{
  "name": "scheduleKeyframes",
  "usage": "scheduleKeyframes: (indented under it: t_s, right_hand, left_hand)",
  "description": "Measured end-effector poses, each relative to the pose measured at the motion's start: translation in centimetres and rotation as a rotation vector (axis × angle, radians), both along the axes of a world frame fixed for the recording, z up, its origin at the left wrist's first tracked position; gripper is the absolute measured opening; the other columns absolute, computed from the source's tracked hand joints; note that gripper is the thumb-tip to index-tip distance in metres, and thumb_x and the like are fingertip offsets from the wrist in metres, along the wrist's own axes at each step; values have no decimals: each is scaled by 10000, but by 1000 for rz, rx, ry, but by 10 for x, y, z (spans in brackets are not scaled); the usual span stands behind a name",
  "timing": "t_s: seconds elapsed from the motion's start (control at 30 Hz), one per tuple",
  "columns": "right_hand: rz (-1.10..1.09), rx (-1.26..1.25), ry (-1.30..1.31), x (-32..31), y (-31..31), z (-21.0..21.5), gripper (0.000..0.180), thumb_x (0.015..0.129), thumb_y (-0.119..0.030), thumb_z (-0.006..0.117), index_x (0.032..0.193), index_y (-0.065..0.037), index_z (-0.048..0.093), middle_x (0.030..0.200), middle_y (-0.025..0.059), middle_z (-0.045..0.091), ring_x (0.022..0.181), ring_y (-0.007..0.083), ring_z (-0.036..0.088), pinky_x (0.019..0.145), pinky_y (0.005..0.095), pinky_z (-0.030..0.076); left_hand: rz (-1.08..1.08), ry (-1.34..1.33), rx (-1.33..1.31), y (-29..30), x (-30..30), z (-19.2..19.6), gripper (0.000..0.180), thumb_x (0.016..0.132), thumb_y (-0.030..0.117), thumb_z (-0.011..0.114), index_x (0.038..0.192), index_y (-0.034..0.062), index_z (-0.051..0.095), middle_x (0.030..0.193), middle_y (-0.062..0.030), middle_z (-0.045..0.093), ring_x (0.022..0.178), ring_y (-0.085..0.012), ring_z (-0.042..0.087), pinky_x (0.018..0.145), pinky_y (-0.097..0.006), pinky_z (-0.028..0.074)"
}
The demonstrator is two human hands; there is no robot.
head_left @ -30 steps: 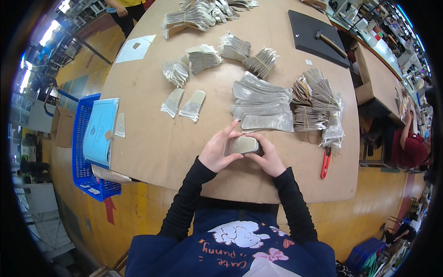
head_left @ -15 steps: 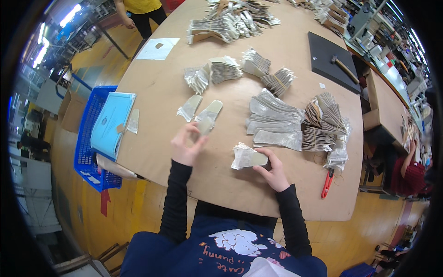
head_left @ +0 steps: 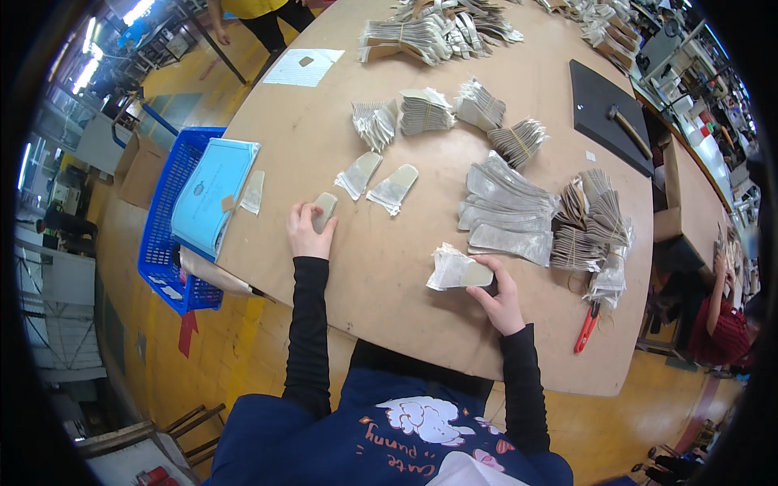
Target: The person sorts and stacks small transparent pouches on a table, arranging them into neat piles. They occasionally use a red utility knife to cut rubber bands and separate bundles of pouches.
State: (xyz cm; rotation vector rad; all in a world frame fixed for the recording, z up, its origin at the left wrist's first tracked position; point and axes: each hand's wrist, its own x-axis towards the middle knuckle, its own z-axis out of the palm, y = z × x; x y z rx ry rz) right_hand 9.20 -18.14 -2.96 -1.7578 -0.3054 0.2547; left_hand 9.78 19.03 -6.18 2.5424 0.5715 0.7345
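My left hand [head_left: 310, 233] pinches a small tapered grey-green piece [head_left: 326, 206] at or just above the table; its far end shows beyond my fingers, the rest is hidden. Beyond and to the right of it, two similar pieces with whitish film at one end, a nearer piece [head_left: 392, 190] and a farther piece [head_left: 358, 175], lie apart on the table. My right hand [head_left: 501, 298] grips a short stack of such pieces [head_left: 459, 269] between thumb and fingers, its frayed white ends pointing left. Another single piece [head_left: 253, 193] lies far left, beside a blue folder [head_left: 212, 190].
Banded bundles [head_left: 427, 112] stand mid-table. Long grey strips [head_left: 506, 209] and more bundles [head_left: 579, 243] lie right, near a red cutter [head_left: 587, 328]. A hammer [head_left: 628, 130] rests on a black board [head_left: 604, 101]. A blue basket [head_left: 151, 259] adjoins the left edge.
My left hand has moved left, away from the two loose pieces, with a piece in its fingers. My right hand keeps its stack. The whole view has shifted slightly.
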Motion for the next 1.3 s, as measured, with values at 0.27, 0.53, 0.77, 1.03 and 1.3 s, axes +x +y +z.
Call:
scheduleKeyframes:
  t_s: [0.27, 0.53, 0.77, 1.03, 1.3]
  right_hand:
    - [34, -16, -72, 2, -2, 3, 526, 836, -108, 753, 1308, -26, 535, 1207, 132, 639, 1102, 242, 620, 942, 336, 479]
    - [56, 15, -88, 5, -4, -1, 516, 849, -140, 755, 1301, -22, 534, 1203, 144, 630, 1098, 245, 621, 937, 338, 486]
    - [58, 90, -18, 5, -3, -5, 513, 847, -152, 764, 1292, -24, 545, 1189, 147, 637, 1098, 240, 622, 942, 342, 486]
    - [64, 17, -78, 6, -5, -1, 519, 841, -168, 775, 1285, -25, 549, 1178, 134, 643, 1093, 237, 617, 936, 340, 480]
    - [34, 33, -59, 4, -5, -3, 532, 833, -157, 781, 1287, -7, 546, 1172, 143, 643, 1086, 239, 623, 935, 341, 485]
  left_hand:
    - [-711, -28, -426, -123, -18, 55, 341, 779, 170, 799, 1042, 52, 618, 1217, -141, 628, 1147, -350, 584, 994, -436, 451]
    - [-1027, 190, -423, -158, -1, 63, 482, 754, 167, 826, 1152, 27, 591, 1229, -126, 655, 1123, -318, 619, 961, -395, 489]
    - [-1086, 172, -340, -153, -3, 64, 524, 749, 113, 826, 1200, 30, 572, 1235, -128, 664, 1146, -283, 627, 993, -363, 481]
    - [-920, -28, -676, -119, 3, 75, 452, 774, 80, 804, 1161, 29, 576, 1266, -180, 648, 1179, -282, 624, 1012, -345, 464]
    - [-1111, 149, -346, -155, -2, 57, 458, 748, 98, 823, 1138, 45, 589, 1252, -154, 650, 1179, -328, 611, 986, -388, 495]
